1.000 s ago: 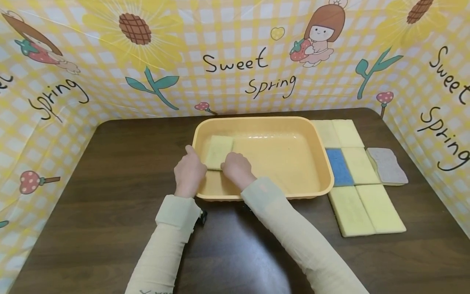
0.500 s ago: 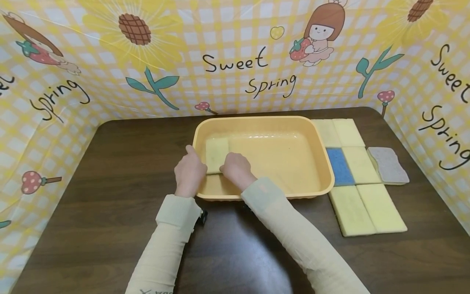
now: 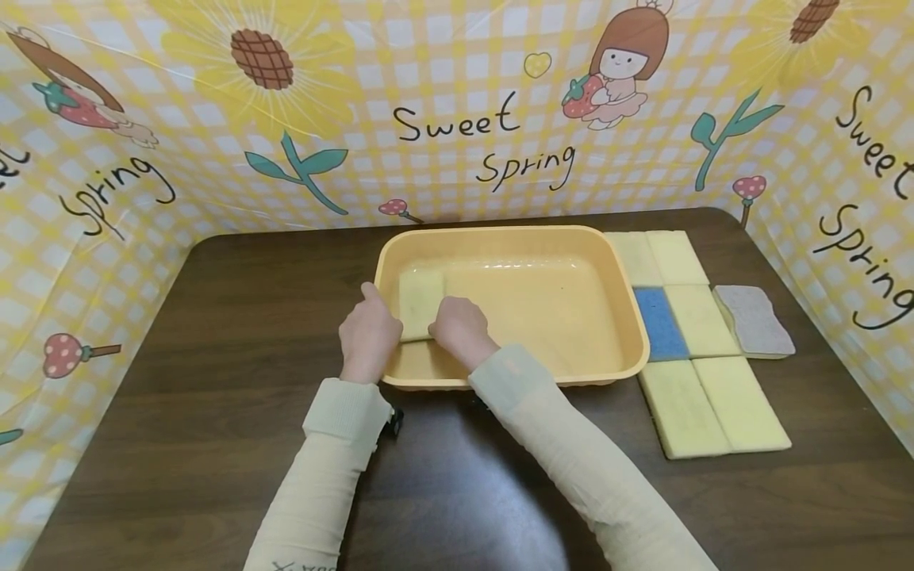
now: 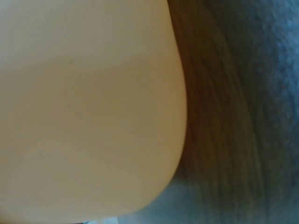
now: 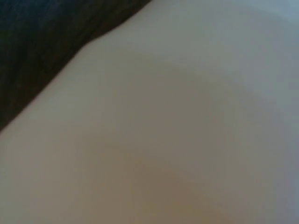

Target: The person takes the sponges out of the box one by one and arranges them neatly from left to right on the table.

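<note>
In the head view, a pale yellow sponge (image 3: 421, 297) lies in the left part of a shallow yellow plastic basin (image 3: 543, 382). My left hand (image 3: 367, 331), its wrist over the basin's near left rim, pinches the sponge's near left corner. At the near right corner my right hand (image 3: 462, 327) pinches it with curled fingers. Both sets of fingertips are mostly hidden behind the knuckles. The left wrist view is filled by the blurred basin wall (image 4: 93, 135). A pale, out-of-focus surface covers most of the right wrist view.
Right of the basin, several yellow sponges (image 3: 707, 321) lie in rows, with a blue sponge (image 3: 660, 323) among them. A grey-topped wavy sponge (image 3: 754, 321) sits farther right. The dark wooden table (image 3: 264, 317) is bounded by a yellow checked cloth (image 3: 457, 190).
The sponge in the basin has shifted slightly left and toward me, mostly over the first half second. Both hands stay in nearly the same place.
</note>
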### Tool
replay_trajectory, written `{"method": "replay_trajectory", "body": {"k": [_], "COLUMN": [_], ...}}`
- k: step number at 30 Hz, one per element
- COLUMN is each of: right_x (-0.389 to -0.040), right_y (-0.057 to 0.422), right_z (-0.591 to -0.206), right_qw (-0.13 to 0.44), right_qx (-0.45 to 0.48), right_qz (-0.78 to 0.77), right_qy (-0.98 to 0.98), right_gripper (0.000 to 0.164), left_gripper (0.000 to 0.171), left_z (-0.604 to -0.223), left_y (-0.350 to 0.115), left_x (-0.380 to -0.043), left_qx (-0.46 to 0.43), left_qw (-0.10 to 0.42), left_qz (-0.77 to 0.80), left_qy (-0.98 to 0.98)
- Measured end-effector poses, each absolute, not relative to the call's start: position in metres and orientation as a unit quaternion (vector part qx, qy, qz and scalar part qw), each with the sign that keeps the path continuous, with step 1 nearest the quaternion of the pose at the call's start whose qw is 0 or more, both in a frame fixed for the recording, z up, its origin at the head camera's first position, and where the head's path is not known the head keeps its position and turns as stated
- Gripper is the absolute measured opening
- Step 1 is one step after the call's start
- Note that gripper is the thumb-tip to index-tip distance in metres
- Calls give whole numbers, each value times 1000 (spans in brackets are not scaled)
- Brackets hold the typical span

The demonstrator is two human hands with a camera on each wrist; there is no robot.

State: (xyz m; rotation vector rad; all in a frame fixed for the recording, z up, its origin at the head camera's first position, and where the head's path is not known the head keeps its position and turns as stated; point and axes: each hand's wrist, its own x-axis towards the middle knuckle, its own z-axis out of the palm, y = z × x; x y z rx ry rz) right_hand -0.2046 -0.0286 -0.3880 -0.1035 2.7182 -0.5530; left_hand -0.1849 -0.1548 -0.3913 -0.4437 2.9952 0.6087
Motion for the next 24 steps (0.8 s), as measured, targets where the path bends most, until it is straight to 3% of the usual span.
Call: {"method": "replay_trajectory", "body": {"k": [12,20,24], "right_x": [-206,-206,-207], "right_y": [-21,-16,-14], "right_z": [-384,-381,-378], "right_qw": [182,180,173], "right_qx": [-69,-51,-44], "right_qz": [-240,-289,-308], "right_qy": [951,939,935], "right_gripper": [31,16,23], "left_gripper": [41,46,46], "left_z": [-392,-392,-392], "left_y": [-156,-156,-157], "left_x": [-185,-186,-185], "left_qx": [-142,-144,-141], "left_qw": [31,44,44], "left_qz": [195,200,201], "left_qy": [970,968,968]}}
